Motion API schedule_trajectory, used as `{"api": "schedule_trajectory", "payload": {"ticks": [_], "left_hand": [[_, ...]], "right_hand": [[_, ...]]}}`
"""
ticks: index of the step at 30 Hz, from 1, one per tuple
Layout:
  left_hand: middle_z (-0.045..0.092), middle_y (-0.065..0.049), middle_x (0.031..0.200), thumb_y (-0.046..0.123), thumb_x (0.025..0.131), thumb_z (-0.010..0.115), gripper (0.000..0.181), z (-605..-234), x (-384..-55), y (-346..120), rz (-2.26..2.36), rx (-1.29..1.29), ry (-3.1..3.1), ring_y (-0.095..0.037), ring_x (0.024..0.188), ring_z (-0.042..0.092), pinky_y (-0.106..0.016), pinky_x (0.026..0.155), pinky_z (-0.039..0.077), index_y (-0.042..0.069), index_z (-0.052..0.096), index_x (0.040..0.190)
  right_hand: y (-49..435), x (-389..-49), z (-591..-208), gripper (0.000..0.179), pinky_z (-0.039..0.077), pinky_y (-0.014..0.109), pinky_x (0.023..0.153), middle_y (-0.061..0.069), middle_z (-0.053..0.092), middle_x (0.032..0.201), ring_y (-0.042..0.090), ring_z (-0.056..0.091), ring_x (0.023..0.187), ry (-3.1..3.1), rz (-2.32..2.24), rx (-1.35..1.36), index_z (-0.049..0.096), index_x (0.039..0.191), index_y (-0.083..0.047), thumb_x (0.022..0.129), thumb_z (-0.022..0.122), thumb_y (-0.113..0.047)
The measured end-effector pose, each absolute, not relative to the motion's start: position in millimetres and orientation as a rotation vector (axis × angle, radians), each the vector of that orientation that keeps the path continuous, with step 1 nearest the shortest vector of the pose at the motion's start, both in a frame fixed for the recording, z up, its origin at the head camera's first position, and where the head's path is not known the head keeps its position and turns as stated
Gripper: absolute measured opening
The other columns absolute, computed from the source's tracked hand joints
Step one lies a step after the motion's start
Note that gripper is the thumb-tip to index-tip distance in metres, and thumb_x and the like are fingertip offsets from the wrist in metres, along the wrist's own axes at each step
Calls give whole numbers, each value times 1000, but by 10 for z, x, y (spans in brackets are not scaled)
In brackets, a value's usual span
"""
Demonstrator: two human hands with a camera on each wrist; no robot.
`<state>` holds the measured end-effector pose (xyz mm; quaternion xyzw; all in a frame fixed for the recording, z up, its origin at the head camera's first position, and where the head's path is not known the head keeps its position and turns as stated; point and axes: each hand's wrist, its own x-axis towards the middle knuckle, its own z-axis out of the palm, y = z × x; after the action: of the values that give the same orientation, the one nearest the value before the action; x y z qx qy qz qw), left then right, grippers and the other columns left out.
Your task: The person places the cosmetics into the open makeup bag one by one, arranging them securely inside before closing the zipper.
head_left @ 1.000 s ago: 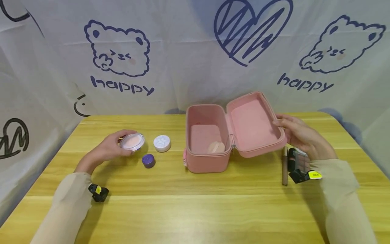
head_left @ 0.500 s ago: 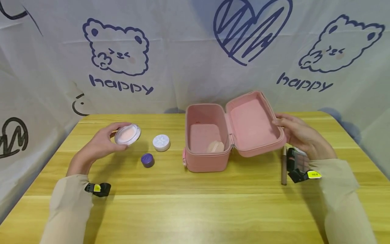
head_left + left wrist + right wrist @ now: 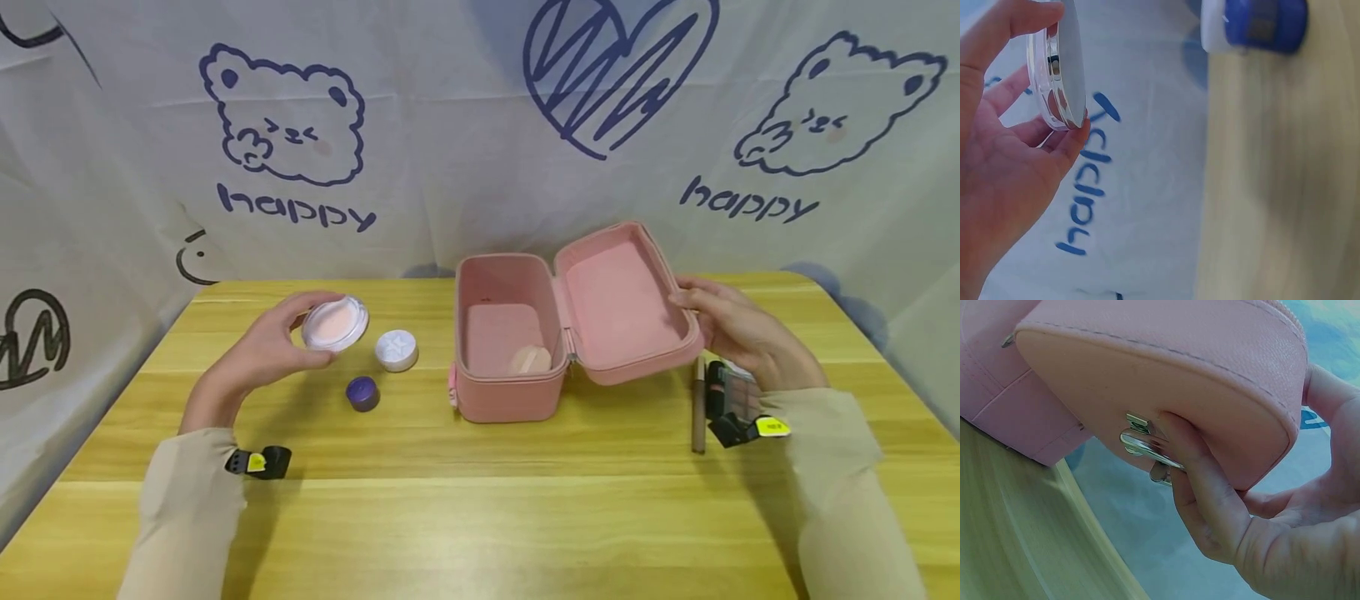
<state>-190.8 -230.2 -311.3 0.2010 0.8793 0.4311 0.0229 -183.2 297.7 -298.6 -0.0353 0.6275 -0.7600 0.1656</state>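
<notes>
My left hand (image 3: 273,342) grips a round powder compact (image 3: 335,323) by its edge, raised above the table's left side. In the left wrist view the compact (image 3: 1057,69) shows a silvery rim, with thumb and fingers around it. My right hand (image 3: 750,333) holds the far edge of the open lid (image 3: 626,300) of a pink cosmetic case (image 3: 510,400). In the right wrist view, fingers lie against the lid's outside (image 3: 1147,400) by a metal handle (image 3: 1147,447). A pale powder puff (image 3: 531,360) lies inside the case.
Between left hand and case stand a white round container (image 3: 396,351) and a small purple-lidded jar (image 3: 363,394). Beside the right wrist lie a brown stick (image 3: 699,408), a black tube (image 3: 716,392) and a clear-lidded palette (image 3: 741,396). A printed cloth (image 3: 435,167) hangs behind the table.
The left hand has lifted the compact, drawn it left, then brought it back right toward the white container. The right hand keeps its hold on the lid.
</notes>
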Motion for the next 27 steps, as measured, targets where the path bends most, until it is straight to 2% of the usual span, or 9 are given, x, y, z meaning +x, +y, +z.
{"api": "schedule_trajectory", "payload": {"ticks": [14, 27], "left_hand": [[46, -16, 138, 3, 75, 76, 68, -2863, -1943, -1902, 1288, 833, 2725, -32, 124, 42, -55, 106, 28, 1, 49, 137], [45, -15, 140, 3, 75, 76, 68, -2834, -1927, -1820, 1267, 817, 2724, -32, 125, 42, -52, 101, 34, 3, 49, 137]], "right_hand": [[2984, -1835, -2983, 35, 56, 31, 72, 9, 62, 105, 20, 68, 84, 1761, -2184, -125, 36, 129, -4, 98, 51, -7], [2976, -1832, -2988, 37, 56, 31, 72, 8, 62, 106, 20, 68, 85, 1768, -2171, -113, 35, 131, -4, 98, 51, -8]]}}
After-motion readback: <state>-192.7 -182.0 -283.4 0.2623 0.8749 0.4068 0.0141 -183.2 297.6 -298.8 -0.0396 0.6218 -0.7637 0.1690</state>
